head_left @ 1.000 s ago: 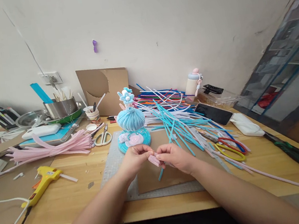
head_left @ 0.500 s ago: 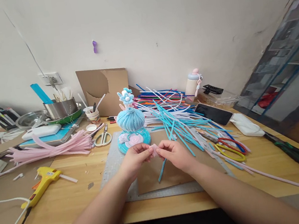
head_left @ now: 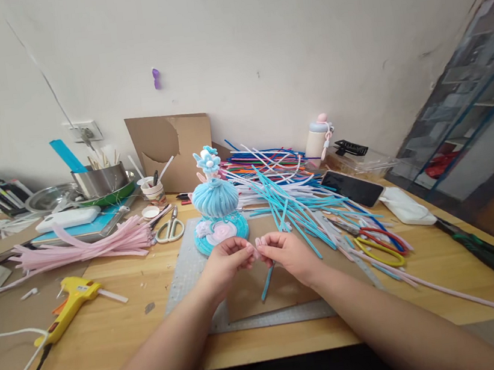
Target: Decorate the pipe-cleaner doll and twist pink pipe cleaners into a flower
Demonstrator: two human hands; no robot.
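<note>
My left hand [head_left: 226, 265] and my right hand [head_left: 289, 257] meet over the work mat, thumbs and fingertips pinched together. Between them they grip a small pale pink pipe cleaner piece [head_left: 256, 251], mostly hidden by the fingers. Just behind stands a light blue pipe cleaner figure [head_left: 216, 198] with a pleated skirt and a flower on top. Its round turquoise base [head_left: 199, 240] carries a pink spiral. Below my right hand a short blue pipe cleaner [head_left: 268, 283] lies on a brown cardboard sheet [head_left: 298, 296].
Loose blue pipe cleaners [head_left: 294, 212] spread behind my right hand, beside pliers with red and yellow handles [head_left: 380, 250]. To the left are scissors [head_left: 170, 226], a pink pipe cleaner bundle [head_left: 86, 245] and a yellow glue gun [head_left: 72, 302]. A phone [head_left: 353, 187] lies at right.
My fingertips have shifted slightly around the pink piece, and less of it shows between them now. The things on the table have stayed put.
</note>
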